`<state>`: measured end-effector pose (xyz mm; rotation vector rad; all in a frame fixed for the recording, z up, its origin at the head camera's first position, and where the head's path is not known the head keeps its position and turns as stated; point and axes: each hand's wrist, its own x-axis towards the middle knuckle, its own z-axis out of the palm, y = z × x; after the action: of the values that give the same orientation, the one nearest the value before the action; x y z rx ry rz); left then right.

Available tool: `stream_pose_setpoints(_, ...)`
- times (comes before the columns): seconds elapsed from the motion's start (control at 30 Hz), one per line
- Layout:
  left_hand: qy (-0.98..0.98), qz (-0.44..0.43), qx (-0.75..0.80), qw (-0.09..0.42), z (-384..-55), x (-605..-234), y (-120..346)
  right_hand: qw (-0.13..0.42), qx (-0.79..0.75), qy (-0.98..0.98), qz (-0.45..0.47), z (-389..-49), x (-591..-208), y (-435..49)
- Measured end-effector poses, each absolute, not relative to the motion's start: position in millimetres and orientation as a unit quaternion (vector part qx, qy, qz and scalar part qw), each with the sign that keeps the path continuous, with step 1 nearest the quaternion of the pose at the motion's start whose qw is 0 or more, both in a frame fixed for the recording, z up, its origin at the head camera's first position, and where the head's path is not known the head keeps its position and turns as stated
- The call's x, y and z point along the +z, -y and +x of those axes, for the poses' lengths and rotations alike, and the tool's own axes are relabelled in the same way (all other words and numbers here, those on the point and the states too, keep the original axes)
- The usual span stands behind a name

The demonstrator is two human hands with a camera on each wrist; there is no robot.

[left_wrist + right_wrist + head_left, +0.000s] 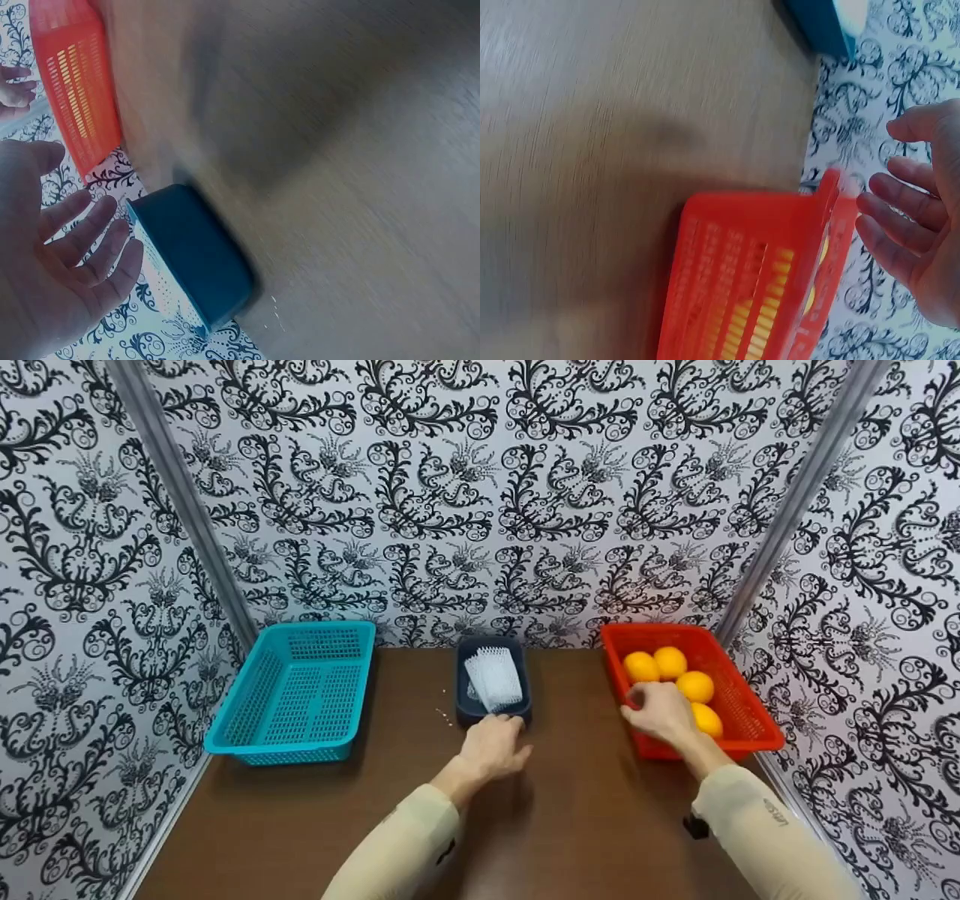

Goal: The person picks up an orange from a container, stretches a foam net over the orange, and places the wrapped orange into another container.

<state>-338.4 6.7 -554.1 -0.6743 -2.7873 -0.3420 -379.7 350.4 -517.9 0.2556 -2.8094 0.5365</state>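
In the head view my left hand [491,750] is at the near end of a dark blue bin [465,709] that holds white foam net sleeves [496,679]. The left wrist view shows this left hand [82,255] with fingers spread and loosely bent, nothing between them. My right hand [661,711] hovers over the left rim of a red basket [739,720] with several oranges [695,688] in it. Seen from the right wrist, that right hand [915,210] is bare, its fingers loosely bent beside the basket rim.
A turquoise basket [315,701] stands at the left, with nothing inside. White crumbs [444,718] lie on the brown table [555,825] left of the bin. Patterned walls [480,510] close off the back and both sides.
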Motion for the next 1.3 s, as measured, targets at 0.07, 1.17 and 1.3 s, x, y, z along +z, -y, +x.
stream_pose_setpoints(0.07,0.957,-0.236,-0.111,0.125,-339.1,-554.7,-11.1,0.122,0.183,0.973,0.07,-380.6,-518.0,-359.4)
stream_pose_setpoints(1.17,0.932,-0.312,-0.079,0.169,-342.9,-542.0,-101.6,0.054,0.167,0.983,-0.053,-389.9,-539.1,-443.8)
stream_pose_setpoints(1.3,0.931,-0.322,-0.081,0.152,-343.8,-539.2,-118.5,0.057,0.162,0.983,-0.058,-392.4,-543.9,-450.7)
